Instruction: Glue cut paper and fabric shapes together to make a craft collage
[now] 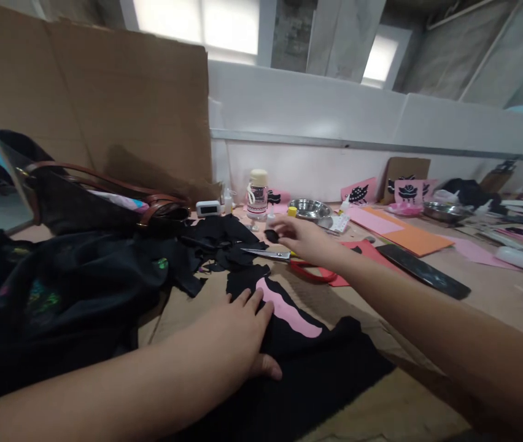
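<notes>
My left hand (pixel 238 331) lies flat with spread fingers on a sheet of black cloth (pixel 326 380). Its fingertips touch the edge of a wavy pink paper shape (pixel 289 314) resting on the cloth. Farther off, my right hand (pixel 301 236) is stretched over the table, its fingers curved and apart. Close by its fingertips are a small dark round thing (pixel 271 235) and a small white bottle (pixel 271 220), partly hidden. Below that hand lie scissors (pixel 273 253) with red handles (pixel 312 272), blades pointing left.
Black cloth scraps (pixel 224 236) lie left of the scissors, near a dark bag (pixel 77 202). Behind stand a clear bottle (pixel 257 195) and a metal bowl (pixel 310 210). On the right are a phone (pixel 422 270) and orange paper (pixel 409 233). Cardboard (pixel 188 313) lies under the cloth.
</notes>
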Demonstrator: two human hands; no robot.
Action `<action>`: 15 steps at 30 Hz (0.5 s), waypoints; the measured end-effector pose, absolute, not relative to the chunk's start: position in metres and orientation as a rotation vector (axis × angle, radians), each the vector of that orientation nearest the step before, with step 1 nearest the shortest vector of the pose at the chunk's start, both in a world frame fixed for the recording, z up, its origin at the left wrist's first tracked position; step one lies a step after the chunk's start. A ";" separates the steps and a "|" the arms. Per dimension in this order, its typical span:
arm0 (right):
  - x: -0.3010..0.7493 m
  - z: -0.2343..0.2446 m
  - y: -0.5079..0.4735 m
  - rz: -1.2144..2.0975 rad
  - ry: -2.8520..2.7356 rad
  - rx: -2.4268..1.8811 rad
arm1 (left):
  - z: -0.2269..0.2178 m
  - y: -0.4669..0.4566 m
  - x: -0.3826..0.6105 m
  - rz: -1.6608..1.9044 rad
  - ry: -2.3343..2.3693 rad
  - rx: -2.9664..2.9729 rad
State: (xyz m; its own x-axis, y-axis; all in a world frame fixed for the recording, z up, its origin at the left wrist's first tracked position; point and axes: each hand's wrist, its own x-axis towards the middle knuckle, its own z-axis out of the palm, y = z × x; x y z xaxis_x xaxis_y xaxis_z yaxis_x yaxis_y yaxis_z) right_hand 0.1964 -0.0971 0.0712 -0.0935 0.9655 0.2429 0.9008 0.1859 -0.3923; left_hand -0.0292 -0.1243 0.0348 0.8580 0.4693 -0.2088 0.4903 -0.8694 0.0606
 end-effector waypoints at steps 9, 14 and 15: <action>0.196 0.042 -0.109 0.015 -2.111 -1.643 | 0.044 -0.134 -0.033 -0.214 0.699 2.943; 0.217 0.026 -0.133 0.054 -2.167 -1.547 | 0.077 -0.135 -0.038 -0.339 0.636 2.850; 0.217 0.027 -0.138 0.070 -2.175 -1.531 | 0.084 -0.135 -0.039 -0.369 0.645 2.829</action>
State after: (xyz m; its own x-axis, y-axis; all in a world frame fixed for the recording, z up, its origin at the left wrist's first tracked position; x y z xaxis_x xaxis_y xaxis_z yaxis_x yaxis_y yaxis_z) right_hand 0.2171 -0.1382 0.0271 -0.2621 0.8996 0.3494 0.8751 0.3742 -0.3070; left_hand -0.0394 -0.1345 0.0839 0.8726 0.3944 -0.2882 0.4485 -0.8807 0.1528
